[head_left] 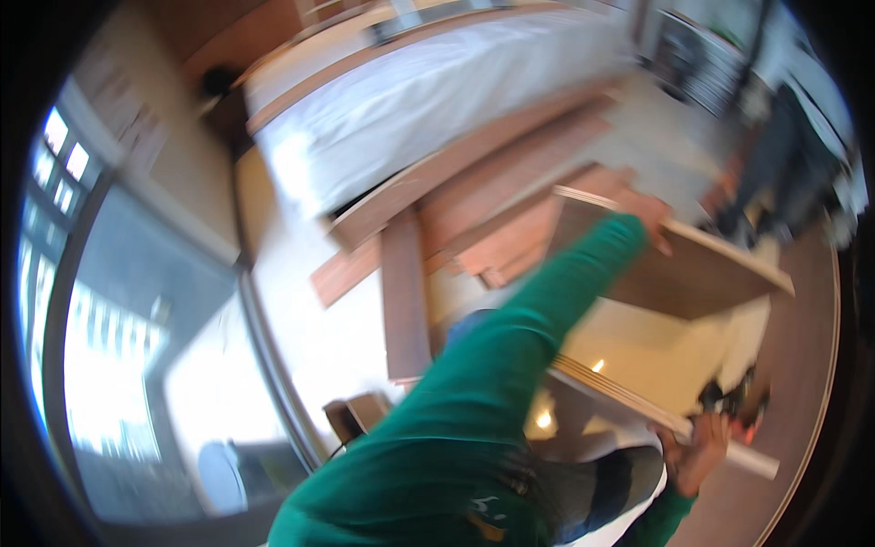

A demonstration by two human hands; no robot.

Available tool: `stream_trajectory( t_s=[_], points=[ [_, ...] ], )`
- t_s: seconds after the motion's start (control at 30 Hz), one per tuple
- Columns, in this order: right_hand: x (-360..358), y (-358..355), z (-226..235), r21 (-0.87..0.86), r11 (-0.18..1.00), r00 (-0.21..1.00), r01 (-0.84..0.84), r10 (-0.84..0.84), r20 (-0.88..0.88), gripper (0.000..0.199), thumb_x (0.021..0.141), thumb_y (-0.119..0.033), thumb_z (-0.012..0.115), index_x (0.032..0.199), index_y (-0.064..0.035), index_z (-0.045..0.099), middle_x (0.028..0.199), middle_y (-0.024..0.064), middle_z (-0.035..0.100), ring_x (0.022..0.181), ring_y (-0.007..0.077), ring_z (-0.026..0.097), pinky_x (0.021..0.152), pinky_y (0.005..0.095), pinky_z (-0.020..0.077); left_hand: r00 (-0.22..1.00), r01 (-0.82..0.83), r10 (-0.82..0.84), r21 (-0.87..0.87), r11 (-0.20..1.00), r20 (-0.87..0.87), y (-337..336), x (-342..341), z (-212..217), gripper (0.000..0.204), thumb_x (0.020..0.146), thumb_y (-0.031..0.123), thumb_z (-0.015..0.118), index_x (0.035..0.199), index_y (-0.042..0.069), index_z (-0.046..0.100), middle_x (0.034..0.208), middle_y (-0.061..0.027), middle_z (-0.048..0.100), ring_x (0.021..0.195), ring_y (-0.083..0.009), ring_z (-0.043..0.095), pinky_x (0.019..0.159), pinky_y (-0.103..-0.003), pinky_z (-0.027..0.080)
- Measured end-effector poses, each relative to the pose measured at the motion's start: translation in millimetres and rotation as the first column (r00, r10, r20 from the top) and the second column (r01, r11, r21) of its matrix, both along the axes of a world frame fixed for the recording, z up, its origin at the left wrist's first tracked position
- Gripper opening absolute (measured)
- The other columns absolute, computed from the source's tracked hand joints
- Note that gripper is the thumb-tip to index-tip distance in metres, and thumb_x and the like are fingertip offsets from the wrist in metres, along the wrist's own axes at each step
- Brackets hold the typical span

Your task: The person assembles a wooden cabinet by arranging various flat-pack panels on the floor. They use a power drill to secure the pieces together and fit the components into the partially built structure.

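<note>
Toward the right, the left hand (649,217) pinches the far panel (697,269), the right hand (700,452) the near panel (629,397), both slanting lengthwise from far-left to near-right.

Pale, glossy hard floor (346,346) carried most of it, glare-washed on the left. Flat reddish-brown wooden boards (519,251) lay on it in a loose, overlapping spread. One narrow dark-brown wooden plank (404,305) lay at an angle to them, far end close to the spread; contact couldn't be confirmed. Small brown box-like piece (344,422) sat near the plank's near end. Right side: wide brown panel with a pale curved edge (797,383), apparently flat. Black-and-red object (736,401) was at its inner side, too blurred to identify.
</note>
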State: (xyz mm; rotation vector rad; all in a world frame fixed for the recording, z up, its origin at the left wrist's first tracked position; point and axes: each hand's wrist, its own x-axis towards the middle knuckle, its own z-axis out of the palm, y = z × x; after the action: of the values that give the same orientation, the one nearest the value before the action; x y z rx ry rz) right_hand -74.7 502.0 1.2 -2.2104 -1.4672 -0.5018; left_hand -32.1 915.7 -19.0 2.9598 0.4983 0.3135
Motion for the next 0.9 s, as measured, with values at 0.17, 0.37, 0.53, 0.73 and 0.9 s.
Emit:
stream_trajectory(
  t_s=[0.17,0.37,0.53,0.73,0.9],
  points=[
    [16.3,-20.4,-16.8,-0.146,0.981,0.990,0.132,-0.121,0.078,0.067,0.058,-0.044,0.095,0.077,-0.0037,0.046,0.078,0.0169,0.049,0.082,0.0423,0.048,0.076,0.0478,0.0405,0.990,0.139,-0.136,-0.084,0.987,0.032,-51.5,30.1,-10.8,0.060,0.068,0.062,0.085,0.103,0.013,0.079,0.104,-0.0076,0.076,0.101,-0.0306,0.073,0.083,-0.046,0.059],
    [37.9,-6.5,-12.1,-0.134,0.985,0.990,0.105,-0.090,0.113,0.059,0.058,-0.034,0.097,0.092,-0.0016,0.061,0.081,0.0158,0.054,0.084,0.0432,0.054,0.085,0.0471,0.0453,0.951,0.295,-0.290,-0.033,0.955,0.107,-35.9,25.6,2.8,0.061,0.066,0.063,0.085,0.104,0.016,0.079,0.102,-0.0029,0.077,0.100,-0.0281,0.073,0.082,-0.046,0.059],
    [51.8,-1.7,-26.8,-0.171,0.983,0.997,0.072,-0.066,0.041,0.062,0.063,-0.031,0.096,0.106,0.0029,0.066,0.098,0.0186,0.066,0.104,0.0445,0.060,0.113,0.0499,0.0378,0.970,0.242,-0.240,-0.049,0.969,0.042,-22.8,9.1,10.3,0.060,0.064,0.063,0.086,0.105,0.019,0.079,0.103,-0.0013,0.077,0.103,-0.0249,0.073,0.084,-0.047,0.059],
    [47.3,3.1,-17.7,-0.076,0.997,0.980,0.012,0.003,0.199,0.065,0.063,-0.055,0.090,0.095,-0.0027,0.069,0.092,0.0150,0.066,0.093,0.0425,0.059,0.087,0.0515,0.0449,0.993,0.117,-0.118,0.117,0.986,0.005,-47.7,76.5,-9.5,0.029,0.101,0.037,0.058,0.094,0.020,0.080,0.111,0.0003,0.077,0.109,-0.0216,0.070,0.110,-0.053,0.046],
    [30.5,1.9,5.6,-0.183,0.948,0.964,0.262,-0.266,0.001,0.060,0.061,-0.052,0.090,0.091,-0.0057,0.066,0.085,0.0133,0.060,0.087,0.0355,0.057,0.079,0.0447,0.0439,0.994,-0.073,0.080,0.102,0.992,-0.074,-81.4,89.4,-8.7,0.033,0.101,0.029,0.053,0.132,0.025,0.064,0.135,-0.0127,0.066,0.134,-0.0383,0.054,0.114,-0.077,0.015]
  ],
)
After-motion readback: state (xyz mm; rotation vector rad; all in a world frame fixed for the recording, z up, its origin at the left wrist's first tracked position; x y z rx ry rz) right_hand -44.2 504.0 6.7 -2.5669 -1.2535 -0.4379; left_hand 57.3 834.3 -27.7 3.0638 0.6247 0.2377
